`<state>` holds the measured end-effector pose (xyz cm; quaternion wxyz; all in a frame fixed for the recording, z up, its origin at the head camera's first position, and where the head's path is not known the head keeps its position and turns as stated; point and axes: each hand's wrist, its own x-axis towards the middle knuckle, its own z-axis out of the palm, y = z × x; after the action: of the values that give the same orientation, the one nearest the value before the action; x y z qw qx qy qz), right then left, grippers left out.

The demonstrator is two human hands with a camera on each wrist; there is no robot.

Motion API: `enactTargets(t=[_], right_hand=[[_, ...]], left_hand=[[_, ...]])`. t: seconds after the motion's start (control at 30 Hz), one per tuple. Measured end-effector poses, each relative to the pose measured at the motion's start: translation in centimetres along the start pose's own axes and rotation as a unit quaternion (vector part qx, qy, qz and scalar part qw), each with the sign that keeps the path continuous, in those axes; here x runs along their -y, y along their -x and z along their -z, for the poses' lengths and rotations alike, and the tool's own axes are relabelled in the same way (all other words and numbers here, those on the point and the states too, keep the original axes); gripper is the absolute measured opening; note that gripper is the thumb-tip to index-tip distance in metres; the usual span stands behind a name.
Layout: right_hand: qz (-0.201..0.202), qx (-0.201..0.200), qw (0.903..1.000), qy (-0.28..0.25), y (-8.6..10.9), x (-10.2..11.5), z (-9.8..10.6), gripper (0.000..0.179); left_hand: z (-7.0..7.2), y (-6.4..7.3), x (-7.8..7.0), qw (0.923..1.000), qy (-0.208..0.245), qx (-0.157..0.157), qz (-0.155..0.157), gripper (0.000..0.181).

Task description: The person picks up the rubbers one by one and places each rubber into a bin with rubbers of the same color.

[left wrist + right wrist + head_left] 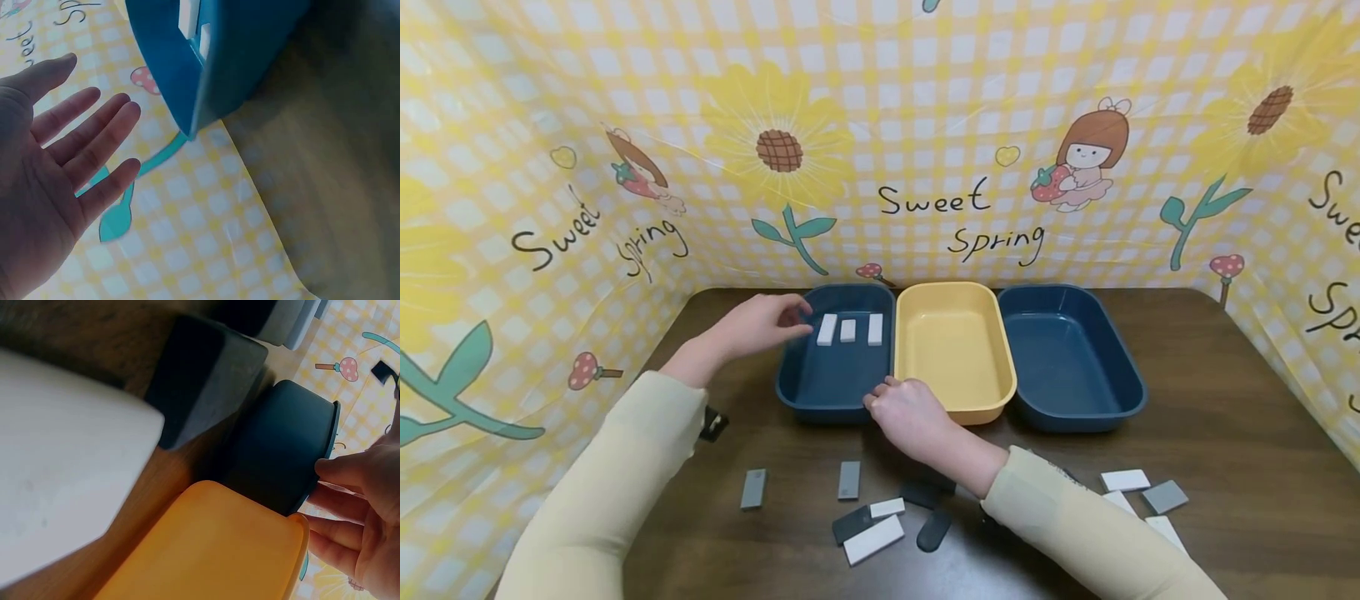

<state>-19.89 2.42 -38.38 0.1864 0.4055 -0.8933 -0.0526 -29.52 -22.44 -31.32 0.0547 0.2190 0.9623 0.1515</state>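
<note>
My left hand (763,323) is at the left rim of the left blue tray (831,387), its fingers apart and loosely bent. Nothing lies in its palm in the left wrist view, where the hand (69,150) is seen beside the tray's wall. A row of three white blocks (847,331) stands inside this tray. At the tray's front right corner, my right hand (913,417) pinches the rim. The right wrist view has the thumb on the outer side of the blue tray (275,450), with fingertips partly hidden behind the rims.
A yellow tray (955,358) touches the left blue tray, and another blue tray (1067,362) stands at its right. Grey blocks (849,481), white blocks (874,540) and a dark oval piece (934,531) lie in front. More white and grey blocks (1165,497) lie by the right sleeve.
</note>
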Motion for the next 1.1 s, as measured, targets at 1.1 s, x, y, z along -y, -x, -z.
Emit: enactTargets(t=[1.1], right_hand=[[-0.005, 0.008, 0.9999, 0.004, 0.0, 0.2, 0.1, 0.014]], left_hand=[[-8.2, 16.5, 0.6, 0.9945, 0.038, 0.072, 0.066, 0.079]])
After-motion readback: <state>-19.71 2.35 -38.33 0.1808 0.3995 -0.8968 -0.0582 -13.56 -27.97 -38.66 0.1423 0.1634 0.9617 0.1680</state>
